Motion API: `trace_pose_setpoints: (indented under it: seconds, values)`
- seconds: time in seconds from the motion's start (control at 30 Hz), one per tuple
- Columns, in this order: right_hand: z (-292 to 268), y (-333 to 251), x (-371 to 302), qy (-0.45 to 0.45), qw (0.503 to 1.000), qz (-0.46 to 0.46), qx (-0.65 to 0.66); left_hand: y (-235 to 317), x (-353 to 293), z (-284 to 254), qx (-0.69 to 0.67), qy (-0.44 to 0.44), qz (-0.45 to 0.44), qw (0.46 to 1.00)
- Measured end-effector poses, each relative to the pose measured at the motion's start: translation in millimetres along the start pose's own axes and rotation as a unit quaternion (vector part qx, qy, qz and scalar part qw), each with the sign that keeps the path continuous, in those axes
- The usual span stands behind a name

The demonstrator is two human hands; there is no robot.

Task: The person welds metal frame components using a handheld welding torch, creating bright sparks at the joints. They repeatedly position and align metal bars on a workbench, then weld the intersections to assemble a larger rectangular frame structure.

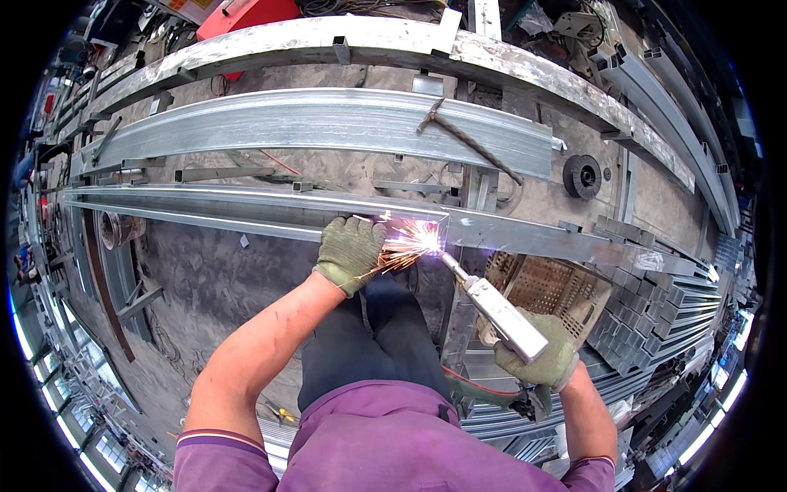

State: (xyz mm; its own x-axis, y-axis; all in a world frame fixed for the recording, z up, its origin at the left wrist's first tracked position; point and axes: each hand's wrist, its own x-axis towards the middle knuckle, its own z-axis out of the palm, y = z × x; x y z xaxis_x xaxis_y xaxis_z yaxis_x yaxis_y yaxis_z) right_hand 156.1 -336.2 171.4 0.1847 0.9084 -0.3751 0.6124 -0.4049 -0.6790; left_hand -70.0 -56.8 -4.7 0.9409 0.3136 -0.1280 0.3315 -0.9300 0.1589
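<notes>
In my right hand (541, 351), gloved in green, is a silver welding torch (507, 318) with a slim nozzle. Its tip points up and left at a joint on a long galvanized steel channel (246, 215), close to where a flat grey section (525, 238) continues to the right. Bright light and orange sparks (414, 240) burst from that joint and hide the seam. Just left of the sparks, my gloved left hand (350, 252) grips the near edge of the channel, its fingers curled over it. A hose (484, 389) hangs below my right hand.
A wide steel profile (328, 119) lies beyond, with a hammer (467, 141) on it. Farther back runs a long rail (361, 37). To the right are a black spool (582, 175), a perforated crate (557, 295) and stacked square tubes (639, 303). A rusty can (121, 230) is at left.
</notes>
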Motion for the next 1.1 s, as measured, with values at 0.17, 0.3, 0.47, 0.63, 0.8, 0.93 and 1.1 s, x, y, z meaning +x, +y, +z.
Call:
trace_pose_setpoints:
  seconds: [0.17,0.3,0.47,0.63,0.8,0.93,1.1]
  values:
    - [-0.6,-0.8,-0.4,0.008,1.000,0.001,0.022,0.3,1.9,-5.0,-0.015,0.004,0.005,1.000]
    - [-1.8,-3.1,-0.3,0.012,0.999,0.010,0.034,-0.2,2.0,-4.1,-0.004,0.006,0.007,1.000]
    - [-0.9,-0.7,-2.5,0.006,1.000,0.010,0.025,1.8,3.4,-6.5,0.000,-0.026,-0.011,1.000]
    - [0.6,0.1,-4.8,0.010,1.000,0.007,0.014,1.6,3.3,-7.1,0.014,-0.031,-0.002,0.999]
    - [1.6,1.2,-6.0,0.018,1.000,-0.006,0.006,-0.3,0.8,2.4,0.014,-0.009,-0.003,1.000]
    - [2.7,1.7,-8.4,0.013,1.000,0.008,0.001,-2.7,-2.0,10.1,0.034,0.012,0.003,0.999]
    - [2.4,2.3,-10.3,0.012,1.000,0.004,-0.005,1.9,2.8,-6.1,0.008,0.012,0.006,1.000]
